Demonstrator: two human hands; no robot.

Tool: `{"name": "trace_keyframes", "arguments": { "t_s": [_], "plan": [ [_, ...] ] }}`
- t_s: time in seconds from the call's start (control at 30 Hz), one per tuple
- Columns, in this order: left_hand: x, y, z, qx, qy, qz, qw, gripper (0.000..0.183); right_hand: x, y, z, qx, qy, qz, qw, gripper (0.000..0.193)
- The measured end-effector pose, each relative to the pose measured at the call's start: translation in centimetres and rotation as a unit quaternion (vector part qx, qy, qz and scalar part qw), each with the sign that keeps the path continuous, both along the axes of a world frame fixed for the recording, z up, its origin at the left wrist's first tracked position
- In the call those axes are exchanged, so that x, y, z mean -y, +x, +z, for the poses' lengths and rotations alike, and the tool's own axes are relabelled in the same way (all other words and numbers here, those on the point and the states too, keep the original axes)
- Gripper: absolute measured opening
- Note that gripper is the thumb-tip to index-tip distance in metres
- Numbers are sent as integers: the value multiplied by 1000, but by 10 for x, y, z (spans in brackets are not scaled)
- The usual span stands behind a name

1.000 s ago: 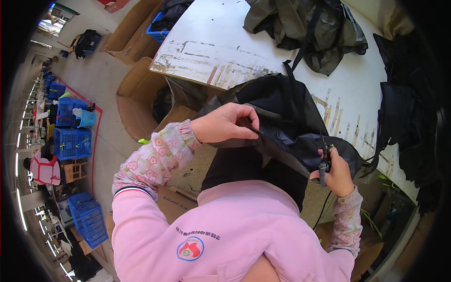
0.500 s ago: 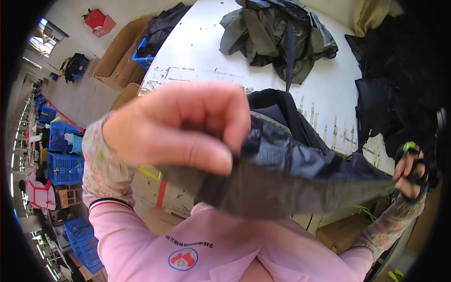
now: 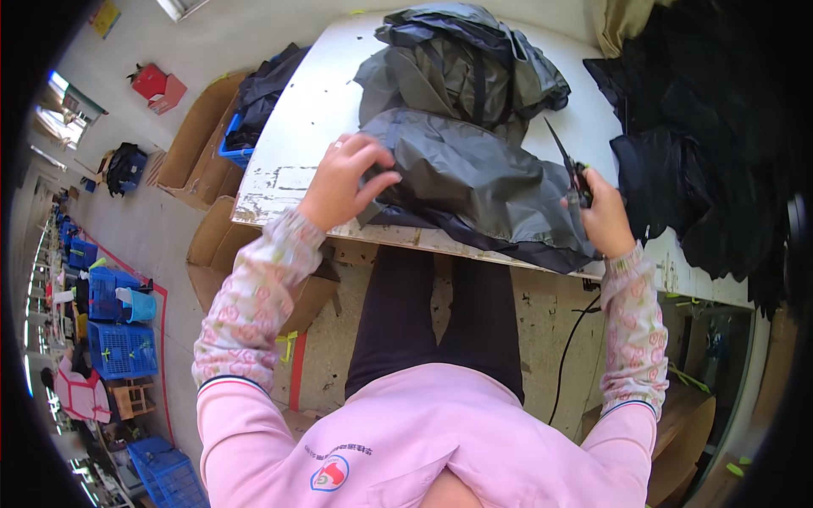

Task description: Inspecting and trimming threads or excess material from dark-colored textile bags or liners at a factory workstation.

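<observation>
Your right hand (image 3: 605,213) holds scissors (image 3: 577,176) blades-outward, likely sparing the grey fabric (image 3: 478,173); your left hand (image 3: 345,176), fingers parted, is at its edge.

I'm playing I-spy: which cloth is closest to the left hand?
The grey cloth in front, with its left end by the left hand. The crumpled heap lies behind it; the black pile is far right.

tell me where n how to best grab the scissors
Probably by the handles, coming from the near right side: the scissors have their long, pointed blades aimed away from the body and slightly left, so a reach from the far side would meet the tip first. The right hand already holds them at the handle end.
</observation>
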State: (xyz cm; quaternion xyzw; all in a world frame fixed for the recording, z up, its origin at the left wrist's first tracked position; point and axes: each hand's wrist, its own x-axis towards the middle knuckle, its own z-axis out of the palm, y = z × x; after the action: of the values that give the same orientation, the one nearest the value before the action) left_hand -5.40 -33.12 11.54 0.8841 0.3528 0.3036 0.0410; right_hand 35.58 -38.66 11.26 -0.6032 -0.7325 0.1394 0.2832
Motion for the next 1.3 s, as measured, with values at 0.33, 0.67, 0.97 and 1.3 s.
{"name": "trace_keyframes", "arguments": {
  "t_s": [0.33, 0.67, 0.97, 1.3],
  "plan": [
    [44, -21, -95, 25, -56, 164, 985, 49, 84, -8, -64, 10, 38, -33, 999, 35],
    [49, -86, -68, 275, -69, 179, 942, 11, 99, 12, -40, -266, -16, -88, 960, 23],
    [84, -90, -14, 9, -123, 110, 986, 32, 98, -5, -60, -220, -37, -80, 972, 23],
    [72, -29, -81, -23, -38, 34, 998, 21, 107, -2, -93, -230, -84, -85, 966, 24]
  ]
}}
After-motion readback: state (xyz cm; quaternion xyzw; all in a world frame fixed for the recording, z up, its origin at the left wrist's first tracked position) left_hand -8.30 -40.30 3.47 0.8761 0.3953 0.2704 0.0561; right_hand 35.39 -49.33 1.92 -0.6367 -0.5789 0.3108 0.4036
